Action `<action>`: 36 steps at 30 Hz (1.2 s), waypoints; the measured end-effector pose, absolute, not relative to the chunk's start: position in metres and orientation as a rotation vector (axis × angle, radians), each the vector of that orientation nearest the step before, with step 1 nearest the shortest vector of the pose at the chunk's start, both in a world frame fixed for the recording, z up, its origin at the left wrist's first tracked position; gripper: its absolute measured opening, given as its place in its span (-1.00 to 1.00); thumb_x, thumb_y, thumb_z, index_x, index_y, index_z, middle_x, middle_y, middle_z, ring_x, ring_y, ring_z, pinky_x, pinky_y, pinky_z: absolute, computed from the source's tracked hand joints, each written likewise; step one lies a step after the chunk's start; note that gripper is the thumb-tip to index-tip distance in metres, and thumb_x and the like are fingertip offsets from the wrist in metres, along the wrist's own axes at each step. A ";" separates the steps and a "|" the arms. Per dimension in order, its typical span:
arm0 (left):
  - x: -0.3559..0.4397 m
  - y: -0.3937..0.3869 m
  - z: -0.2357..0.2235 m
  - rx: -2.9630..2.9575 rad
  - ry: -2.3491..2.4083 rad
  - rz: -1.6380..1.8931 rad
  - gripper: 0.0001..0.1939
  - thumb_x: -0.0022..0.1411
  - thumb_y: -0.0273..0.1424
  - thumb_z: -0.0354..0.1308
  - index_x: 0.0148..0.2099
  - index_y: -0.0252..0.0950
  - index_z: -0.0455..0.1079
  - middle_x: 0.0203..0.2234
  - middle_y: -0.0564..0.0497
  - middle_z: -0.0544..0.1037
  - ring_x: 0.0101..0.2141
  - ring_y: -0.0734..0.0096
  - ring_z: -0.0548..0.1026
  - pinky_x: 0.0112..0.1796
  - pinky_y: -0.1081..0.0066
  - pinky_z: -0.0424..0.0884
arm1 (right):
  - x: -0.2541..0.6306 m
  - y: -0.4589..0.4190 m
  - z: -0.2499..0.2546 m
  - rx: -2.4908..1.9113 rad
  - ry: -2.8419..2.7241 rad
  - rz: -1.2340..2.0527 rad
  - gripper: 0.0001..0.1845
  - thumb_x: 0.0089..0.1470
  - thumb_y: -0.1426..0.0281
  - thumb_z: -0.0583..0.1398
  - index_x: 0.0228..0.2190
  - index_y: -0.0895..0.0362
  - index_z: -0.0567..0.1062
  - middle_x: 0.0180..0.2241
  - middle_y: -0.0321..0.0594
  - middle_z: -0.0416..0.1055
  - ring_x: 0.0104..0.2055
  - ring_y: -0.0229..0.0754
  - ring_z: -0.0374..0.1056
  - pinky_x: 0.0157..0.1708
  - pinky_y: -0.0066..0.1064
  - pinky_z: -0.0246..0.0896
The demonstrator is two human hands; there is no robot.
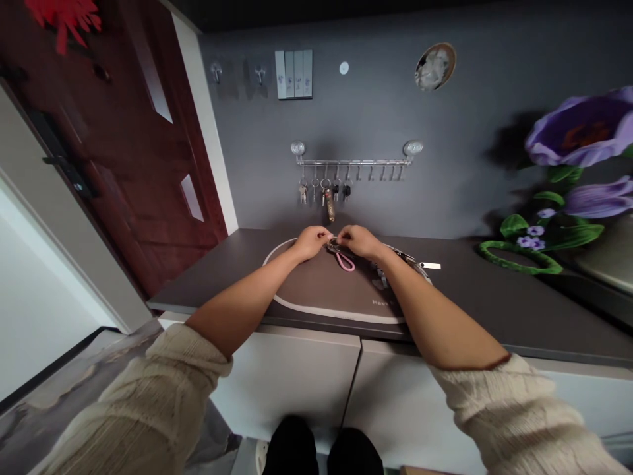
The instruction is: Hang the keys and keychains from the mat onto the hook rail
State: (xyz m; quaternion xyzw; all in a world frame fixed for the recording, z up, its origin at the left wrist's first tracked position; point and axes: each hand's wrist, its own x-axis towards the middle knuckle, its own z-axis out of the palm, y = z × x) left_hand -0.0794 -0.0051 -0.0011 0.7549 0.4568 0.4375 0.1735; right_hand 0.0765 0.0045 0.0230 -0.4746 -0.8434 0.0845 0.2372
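Observation:
Just above a brown mat with a pale border point(316, 290), my left hand point(314, 243) and my right hand point(360, 241) meet with fingertips pinched. Between them is a small metal key ring point(333, 245), partly hidden by the fingers. From it a pink loop strap point(345, 262) hangs towards the mat. Under and beside my right forearm lie more keys point(380, 277), partly covered by the arm. A white tag or stick point(430, 266) pokes out past the mat's right edge.
Several bunches of keys point(303, 192) hang on a clear hook rail point(356, 162) on the grey wall, one with a brown fob point(330, 204). Purple fabric flowers point(583, 132) with a green ring base point(519, 257) stand right. A dark red door point(148, 152) is left.

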 end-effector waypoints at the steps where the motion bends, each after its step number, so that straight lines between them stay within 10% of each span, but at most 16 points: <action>1: -0.080 -0.006 0.000 2.132 1.290 1.248 -0.82 0.04 -0.38 0.02 -0.42 -0.38 0.39 -0.56 0.00 0.45 -0.52 0.52 0.33 -0.42 0.48 0.23 | 0.077 0.005 0.023 -1.277 -2.303 0.245 -0.86 -0.12 0.42 0.10 -0.48 0.21 0.43 -0.53 -0.23 0.38 -0.52 -0.36 0.17 -0.51 -0.55 -0.02; 36: -0.075 -0.015 0.019 1.562 0.996 1.647 -0.75 -0.05 -0.28 0.10 -0.36 -0.37 0.37 -0.53 0.02 0.44 -0.52 0.57 0.32 -0.46 0.51 0.22 | 0.067 -0.010 0.032 -0.756 -1.641 1.088 -0.70 -0.29 0.24 0.23 -0.52 0.21 0.37 -0.57 -0.34 0.30 -0.55 -0.41 0.17 -0.46 -0.50 0.10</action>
